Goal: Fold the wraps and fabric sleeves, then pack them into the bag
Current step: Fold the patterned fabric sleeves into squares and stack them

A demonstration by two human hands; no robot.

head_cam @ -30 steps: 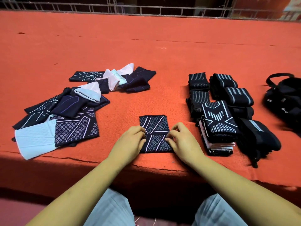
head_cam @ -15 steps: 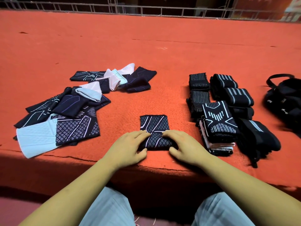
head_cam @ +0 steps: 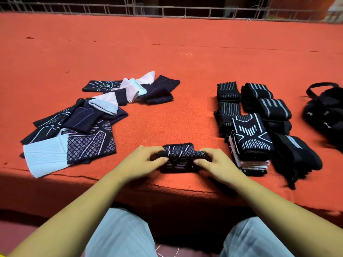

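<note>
Hands [head_cam: 182, 162] pinching patterned sleeve [head_cam: 179, 154], lettering unreadable

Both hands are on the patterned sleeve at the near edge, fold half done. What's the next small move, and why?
Probably lay the lifted edge down toward you and press it flat. The left hand and right hand pinch the dark patterned sleeve with its far part rolled over, its lower layer showing beneath. Then it can join the folded stack on the right.
</note>
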